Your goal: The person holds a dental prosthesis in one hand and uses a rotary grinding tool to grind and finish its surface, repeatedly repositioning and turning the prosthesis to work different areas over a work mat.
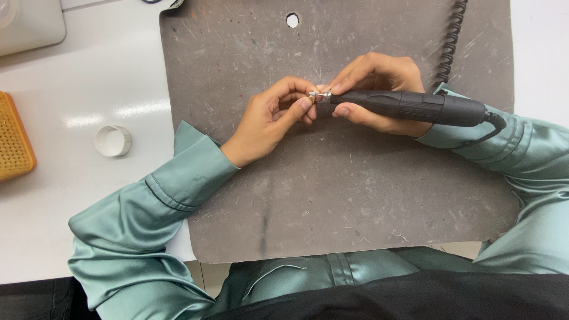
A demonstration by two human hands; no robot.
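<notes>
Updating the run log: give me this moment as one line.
left hand: pinches small metal piece | right hand: grips black rotary handpiece, tip at piece | surface: grey mat | nearby: white ring

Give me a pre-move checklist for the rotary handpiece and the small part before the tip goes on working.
1. Right hand grips the black handpiece: ok.
2. Left hand pinches the small metal part at its fingertips: ok.
3. Tip meets the part: ok.
4. Work sits over the grey mat: ok.
5. Coiled cord lies free of both hands: ok.
6. Tip spinning: cannot tell.
</notes>
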